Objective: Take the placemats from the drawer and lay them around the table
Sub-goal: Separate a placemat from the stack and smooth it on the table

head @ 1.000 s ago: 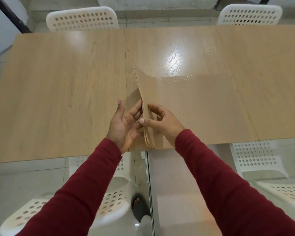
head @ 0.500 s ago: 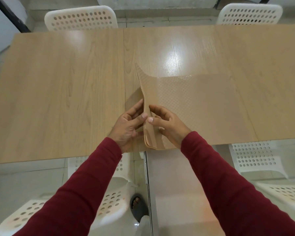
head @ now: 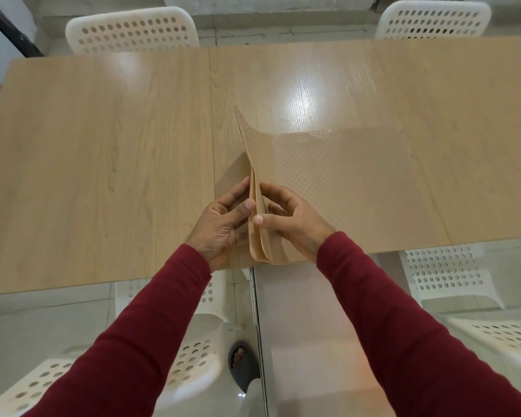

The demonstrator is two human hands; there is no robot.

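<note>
A stack of thin tan placemats (head: 343, 191) lies on the light wood table (head: 103, 161), at the near edge right of the middle seam. Its left edge is lifted up on end, and the sheets fan apart there. My left hand (head: 223, 224) pinches that raised edge from the left, thumb against the outermost sheet. My right hand (head: 289, 221) grips the same edge from the right, with fingers between the sheets. The rest of the stack lies flat to the right.
White perforated chairs stand around the table: two at the far side (head: 133, 30) (head: 433, 19), one below me at the near left (head: 103, 371), one at the near right (head: 445, 275). A foot in a sandal (head: 241, 362) shows on the tiled floor.
My left hand has closed its thumb and fingers onto the raised left edge of the placemats. The lifted edge stands a little higher and the sheets have spread apart.
</note>
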